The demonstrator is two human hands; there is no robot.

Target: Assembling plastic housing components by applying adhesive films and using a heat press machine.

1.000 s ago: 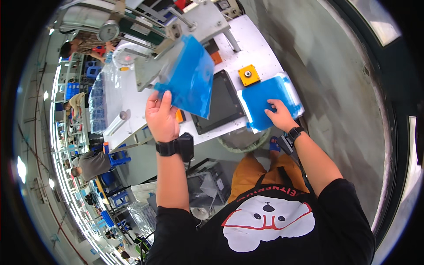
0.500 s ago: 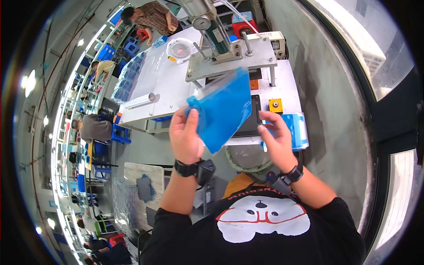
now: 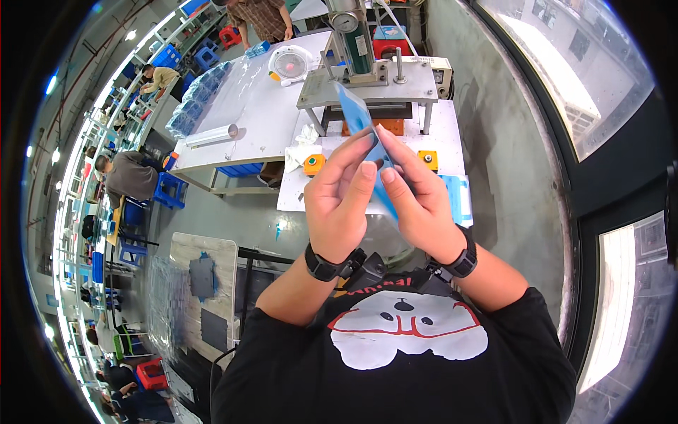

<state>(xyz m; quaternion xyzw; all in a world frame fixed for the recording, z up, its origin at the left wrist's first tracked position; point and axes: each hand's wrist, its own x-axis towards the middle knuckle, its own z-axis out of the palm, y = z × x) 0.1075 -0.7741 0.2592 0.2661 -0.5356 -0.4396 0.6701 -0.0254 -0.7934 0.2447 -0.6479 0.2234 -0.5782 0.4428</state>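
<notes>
- A blue plastic sheet (image 3: 361, 134) is pinched edge-on between the left hand (image 3: 344, 205) and right hand (image 3: 418, 205).
- The press machine (image 3: 367, 81) and white surface (image 3: 296, 184) are partly blocked behind them.
- A blue sheet stack (image 3: 460, 198) lies rightward.

Looked steeply down from the head through a wide fisheye, edges bent toward the rim; faced forward over the chest, close upon the left hand (image 3: 342, 205) and right hand (image 3: 417, 205); took in the white worktable (image 3: 438, 134) beyond; one view only.
</notes>
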